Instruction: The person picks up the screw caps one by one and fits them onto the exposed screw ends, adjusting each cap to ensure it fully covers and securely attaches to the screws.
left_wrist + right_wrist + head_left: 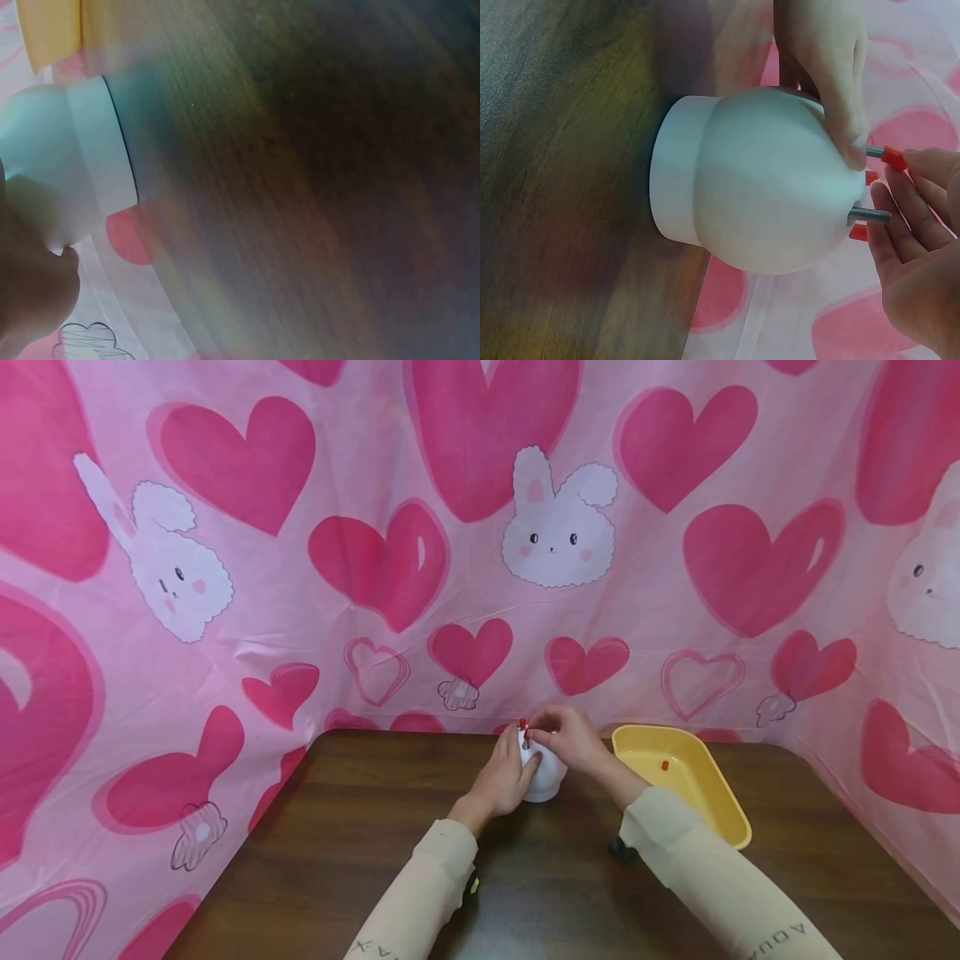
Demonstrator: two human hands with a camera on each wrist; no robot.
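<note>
A round white body on a short cylindrical base stands upright on the table, with metal threaded studs projecting from its top. Several red caps show around those studs. My left hand holds the white body from the left, its thumb pressed along the upper curve. At the top, my right hand pinches a red cap between thumb and finger, on the end of one stud. The left wrist view catches the base and side of the white body at its left edge.
A yellow tray sits to the right, behind the right forearm, with a small red cap in it. The brown wooden table runs back to a pink heart-and-rabbit cloth. A small dark object shows beside the right sleeve.
</note>
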